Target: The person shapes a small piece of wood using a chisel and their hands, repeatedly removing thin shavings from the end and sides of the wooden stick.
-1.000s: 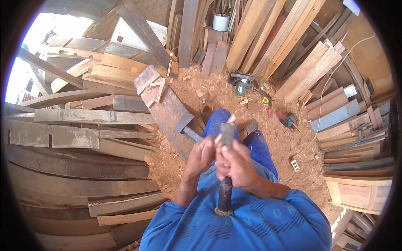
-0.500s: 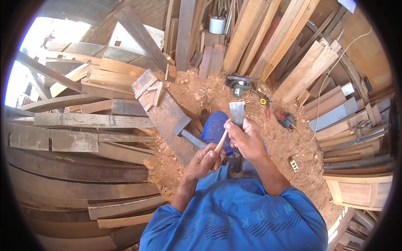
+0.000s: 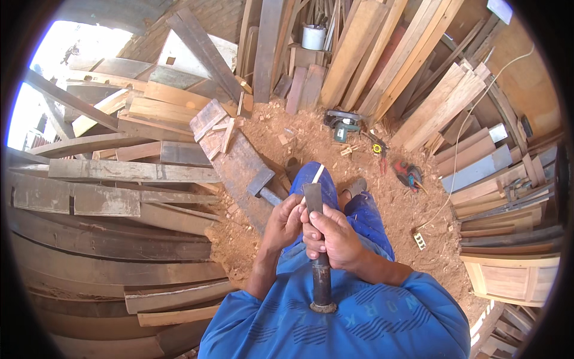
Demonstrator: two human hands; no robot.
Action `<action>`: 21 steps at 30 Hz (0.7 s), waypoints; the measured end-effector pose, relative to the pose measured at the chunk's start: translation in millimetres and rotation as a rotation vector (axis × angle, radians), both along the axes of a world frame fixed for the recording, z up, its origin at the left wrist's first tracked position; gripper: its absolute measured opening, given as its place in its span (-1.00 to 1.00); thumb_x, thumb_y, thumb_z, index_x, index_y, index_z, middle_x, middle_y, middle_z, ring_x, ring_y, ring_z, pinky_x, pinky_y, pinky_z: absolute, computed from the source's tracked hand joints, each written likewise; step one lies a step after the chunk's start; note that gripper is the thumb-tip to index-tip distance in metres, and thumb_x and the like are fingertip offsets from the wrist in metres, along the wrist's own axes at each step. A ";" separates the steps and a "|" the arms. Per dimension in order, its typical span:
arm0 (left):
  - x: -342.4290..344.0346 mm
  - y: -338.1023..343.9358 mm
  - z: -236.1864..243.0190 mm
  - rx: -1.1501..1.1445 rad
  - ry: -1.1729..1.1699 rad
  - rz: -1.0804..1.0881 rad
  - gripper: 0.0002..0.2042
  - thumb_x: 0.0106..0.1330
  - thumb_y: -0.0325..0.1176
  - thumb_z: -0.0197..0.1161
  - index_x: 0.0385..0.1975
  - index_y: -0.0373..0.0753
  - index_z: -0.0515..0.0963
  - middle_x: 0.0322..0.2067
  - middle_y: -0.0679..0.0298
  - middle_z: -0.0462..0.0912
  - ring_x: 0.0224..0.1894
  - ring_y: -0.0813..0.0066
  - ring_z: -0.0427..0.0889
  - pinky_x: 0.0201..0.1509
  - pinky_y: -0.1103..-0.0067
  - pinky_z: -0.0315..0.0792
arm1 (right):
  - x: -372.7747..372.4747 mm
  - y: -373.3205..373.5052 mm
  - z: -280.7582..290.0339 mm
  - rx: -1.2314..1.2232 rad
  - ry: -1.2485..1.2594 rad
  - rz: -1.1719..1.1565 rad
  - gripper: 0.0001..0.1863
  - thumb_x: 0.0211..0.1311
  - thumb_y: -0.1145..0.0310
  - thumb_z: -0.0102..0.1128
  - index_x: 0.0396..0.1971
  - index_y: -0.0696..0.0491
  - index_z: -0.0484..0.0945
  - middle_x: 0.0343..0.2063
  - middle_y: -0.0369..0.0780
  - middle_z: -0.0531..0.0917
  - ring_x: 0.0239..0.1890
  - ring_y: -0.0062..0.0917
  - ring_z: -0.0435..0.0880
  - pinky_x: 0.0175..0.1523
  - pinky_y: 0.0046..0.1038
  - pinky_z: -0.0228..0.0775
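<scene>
My right hand [image 3: 335, 235] is wrapped around a wide-bladed chisel [image 3: 321, 281], its flat metal blade pointing away from me and its dark handle end against my blue shirt. Close beside it, my left hand [image 3: 286, 220] has its fingers pinched on a thin pale wooden stick [image 3: 318, 173], whose tip sticks out past the blade. The stick's lower part is hidden by the blade and fingers. Left of my knee, a hammer [image 3: 261, 182] with a dark head rests on a worn plank [image 3: 236, 166].
Sawdust covers the floor. Beyond my feet lie a green-and-black power tool [image 3: 344, 127], a yellow tape measure [image 3: 376, 148], red-handled pliers [image 3: 383, 164] and a red-and-black tool [image 3: 408, 173]. A white power strip [image 3: 420, 240] sits on the right. Stacked boards [image 3: 119, 244] line the left.
My right hand has drawn the chisel down and left, nearer my body. The stick now points away from me behind the blade, with my left hand moved up beside it.
</scene>
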State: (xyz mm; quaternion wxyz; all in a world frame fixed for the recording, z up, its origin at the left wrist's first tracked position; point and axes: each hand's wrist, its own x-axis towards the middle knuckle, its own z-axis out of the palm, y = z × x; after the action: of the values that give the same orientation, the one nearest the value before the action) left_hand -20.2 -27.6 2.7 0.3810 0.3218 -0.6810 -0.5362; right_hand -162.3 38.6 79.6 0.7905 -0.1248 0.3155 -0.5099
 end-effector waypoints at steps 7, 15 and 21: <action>20.9 23.4 6.3 0.061 -0.100 -0.134 -0.85 0.39 -0.34 0.09 -0.30 -0.28 0.53 -0.57 0.24 0.48 -0.51 0.49 0.51 -0.41 0.52 0.40 | -11.0 6.6 26.2 -0.014 0.176 -0.117 -0.81 0.44 0.23 -0.11 -0.25 0.04 0.35 -0.67 -0.39 0.27 -0.74 -0.74 0.21 -0.59 -0.56 0.24; 29.6 29.3 3.0 0.073 -0.079 0.075 -0.80 0.40 -0.31 0.13 -0.16 -0.32 0.51 -0.51 0.27 0.54 -0.46 0.57 0.49 -0.36 0.57 0.41 | -24.1 -14.9 -6.1 -0.152 0.458 -0.254 -0.85 0.36 0.32 0.06 -0.27 0.07 0.37 -0.65 -0.38 0.37 -0.76 -0.78 0.25 -0.65 -0.63 0.24; -3.1 23.4 6.4 -0.057 -0.048 0.137 -0.81 0.32 -0.36 0.22 -0.19 -0.34 0.51 -0.44 0.22 0.54 -0.41 0.50 0.50 -0.32 0.54 0.40 | -28.7 -32.9 -24.7 -0.350 0.803 -0.358 -0.84 0.28 0.38 0.20 -0.40 0.11 0.43 -0.64 -0.38 0.47 -0.73 -0.81 0.37 -0.65 -0.69 0.20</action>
State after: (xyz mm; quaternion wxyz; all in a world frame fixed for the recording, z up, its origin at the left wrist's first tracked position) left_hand -23.3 -4.1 9.1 0.4095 0.3697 -0.6811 -0.4814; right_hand -191.0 5.8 55.0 0.4725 -0.3873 0.5221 -0.5951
